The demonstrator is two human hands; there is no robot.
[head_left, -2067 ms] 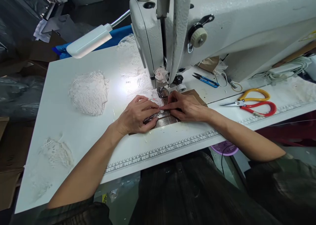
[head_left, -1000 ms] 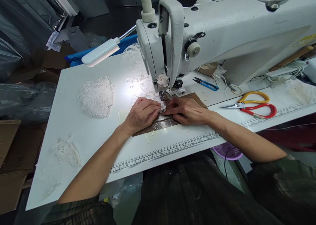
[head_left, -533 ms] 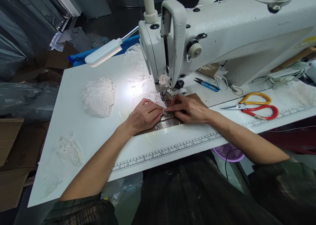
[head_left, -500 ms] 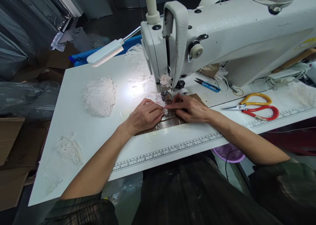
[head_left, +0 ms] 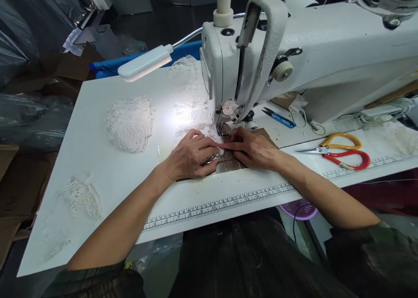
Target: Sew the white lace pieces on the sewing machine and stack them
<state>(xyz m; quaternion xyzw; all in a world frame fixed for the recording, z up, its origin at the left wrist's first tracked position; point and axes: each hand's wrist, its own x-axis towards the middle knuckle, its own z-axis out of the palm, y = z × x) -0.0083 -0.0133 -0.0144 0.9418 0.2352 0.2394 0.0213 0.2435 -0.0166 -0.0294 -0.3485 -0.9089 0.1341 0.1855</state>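
Note:
Under the presser foot (head_left: 224,130) of a white sewing machine (head_left: 215,71) lies a piece of white lace (head_left: 209,133) with small red marks. My left hand (head_left: 194,154) bends over its near edge, and the lace is partly hidden between its fingers and thumb. From the right, my right hand (head_left: 256,149) points its index finger at the same edge, its tip close to the left fingertips. Its thumb is apart from that finger, and the other fingers are curled. Both hands rest over a brown plate (head_left: 228,164) below the foot.
Lace piles (head_left: 130,123) lie at left, with another lace bundle (head_left: 81,200) nearer. Blue thread snips (head_left: 279,117) and red-and-yellow scissors (head_left: 342,150) lie at right. A lamp (head_left: 145,63) hangs over the table. A printed ruler (head_left: 222,204) follows the front edge.
The view has shifted, so the machine appears farther right. My left thumb and index finger have spread apart a little, and my right index finger lies straighter.

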